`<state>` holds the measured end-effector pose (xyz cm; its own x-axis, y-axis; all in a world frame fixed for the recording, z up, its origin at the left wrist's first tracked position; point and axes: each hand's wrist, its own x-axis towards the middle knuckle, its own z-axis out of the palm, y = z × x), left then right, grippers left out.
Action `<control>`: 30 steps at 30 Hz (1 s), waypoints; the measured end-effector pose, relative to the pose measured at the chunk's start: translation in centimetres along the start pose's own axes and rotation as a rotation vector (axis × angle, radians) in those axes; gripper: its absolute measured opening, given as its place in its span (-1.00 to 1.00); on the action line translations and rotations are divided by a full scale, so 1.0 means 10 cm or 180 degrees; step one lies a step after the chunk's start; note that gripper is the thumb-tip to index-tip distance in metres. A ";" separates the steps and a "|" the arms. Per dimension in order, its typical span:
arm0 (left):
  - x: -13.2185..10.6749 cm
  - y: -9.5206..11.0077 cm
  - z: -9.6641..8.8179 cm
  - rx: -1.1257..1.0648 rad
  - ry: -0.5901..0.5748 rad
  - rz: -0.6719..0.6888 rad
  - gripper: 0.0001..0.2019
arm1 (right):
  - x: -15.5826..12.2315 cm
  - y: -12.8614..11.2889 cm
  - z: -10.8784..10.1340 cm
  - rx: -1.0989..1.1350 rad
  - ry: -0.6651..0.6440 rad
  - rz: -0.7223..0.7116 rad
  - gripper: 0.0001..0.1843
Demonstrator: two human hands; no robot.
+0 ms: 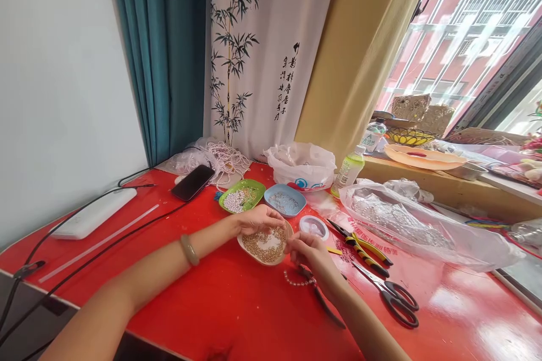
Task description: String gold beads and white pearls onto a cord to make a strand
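Observation:
My left hand reaches over a small cream dish of gold beads, its thumb and fingertips pinched together. Just right of that dish, my right hand is closed in a pinch too, close to the left fingertips. Whatever either pinch holds is too small to make out. A short curved strand of pale beads shows below the right hand; whether it is tied to what the fingers hold is unclear. Dark-handled pliers lie on the table, partly hidden under the right hand and wrist.
Behind are a green dish of beads, a blue dish and a round white container. Yellow-black pliers and scissors lie right. Plastic bags, a bottle, a phone and cables surround the red table.

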<state>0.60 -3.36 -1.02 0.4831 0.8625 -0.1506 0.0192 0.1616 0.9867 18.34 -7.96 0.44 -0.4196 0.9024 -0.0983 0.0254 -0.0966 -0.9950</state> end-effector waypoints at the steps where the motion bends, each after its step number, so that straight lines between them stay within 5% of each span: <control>1: -0.01 0.01 0.01 -0.0076 -0.0031 -0.0031 -0.71 | -0.01 0.00 0.01 -0.0014 0.0002 0.0005 -0.81; 30: -0.03 0.03 0.04 -0.0693 -0.0039 -0.0274 -0.78 | 0.01 0.02 0.01 -0.0001 -0.0042 0.0089 -0.81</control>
<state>0.81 -3.73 -0.70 0.4985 0.8353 -0.2317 -0.1278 0.3352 0.9335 18.23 -7.90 0.21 -0.4307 0.8937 -0.1257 0.0375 -0.1214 -0.9919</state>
